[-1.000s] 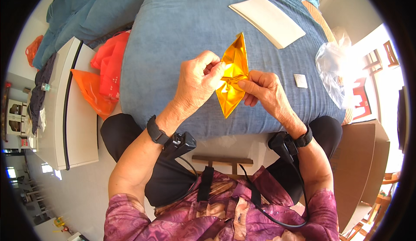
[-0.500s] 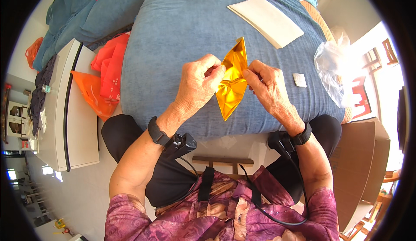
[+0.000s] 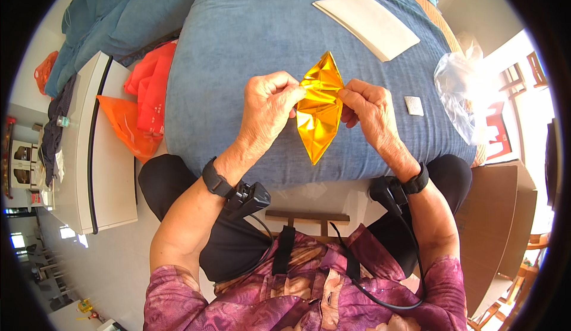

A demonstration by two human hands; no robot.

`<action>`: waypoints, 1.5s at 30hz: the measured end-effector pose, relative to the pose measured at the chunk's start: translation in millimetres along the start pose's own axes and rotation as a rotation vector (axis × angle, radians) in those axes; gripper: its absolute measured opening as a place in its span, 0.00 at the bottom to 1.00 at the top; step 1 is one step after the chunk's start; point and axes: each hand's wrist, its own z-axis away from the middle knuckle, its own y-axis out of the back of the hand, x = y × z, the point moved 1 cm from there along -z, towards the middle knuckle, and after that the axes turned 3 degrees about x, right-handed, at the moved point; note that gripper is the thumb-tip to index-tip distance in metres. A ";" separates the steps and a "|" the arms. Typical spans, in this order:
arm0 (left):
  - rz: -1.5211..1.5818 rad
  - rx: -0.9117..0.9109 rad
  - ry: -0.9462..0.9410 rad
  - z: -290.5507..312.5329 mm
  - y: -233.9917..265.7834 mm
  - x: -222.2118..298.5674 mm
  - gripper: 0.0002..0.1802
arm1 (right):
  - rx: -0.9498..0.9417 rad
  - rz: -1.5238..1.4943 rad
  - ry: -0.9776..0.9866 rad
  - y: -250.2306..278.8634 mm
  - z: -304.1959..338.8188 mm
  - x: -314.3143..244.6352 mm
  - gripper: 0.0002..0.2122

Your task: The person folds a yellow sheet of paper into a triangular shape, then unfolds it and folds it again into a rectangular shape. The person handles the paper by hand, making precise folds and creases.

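Between my two hands is a folded piece of shiny gold foil paper, boat-shaped, with one point away from me and one toward me. My left hand pinches its left edge near the middle between thumb and fingers. On the opposite edge my right hand has a similar pinch, its other fingers curled underneath. Creases run across the gold paper's middle. It is held over the blue cloth-covered surface, in front of my knees.
A stack of cream paper sheets lies at the far right of the blue cloth. Nearer are a small white packet and a clear plastic bag. Red and orange bags hang at left beside a white cabinet. A cardboard box stands right.
The gold paper has been spread wider at its middle and turned to face up more. My right hand has shifted slightly to the right; both hands keep their pinch.
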 end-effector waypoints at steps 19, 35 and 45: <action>0.080 0.113 0.012 -5.8 8.9 -3.2 0.10 | -0.305 0.051 -0.149 -0.1 7.5 2.1 0.16; 0.078 0.109 0.061 -4.0 8.4 -5.3 0.09 | -0.297 -0.037 -0.240 -8.1 12.0 6.3 0.15; -0.103 -0.098 0.144 3.2 -2.1 -2.9 0.13 | -0.197 -0.017 -0.220 7.8 0.1 9.0 0.14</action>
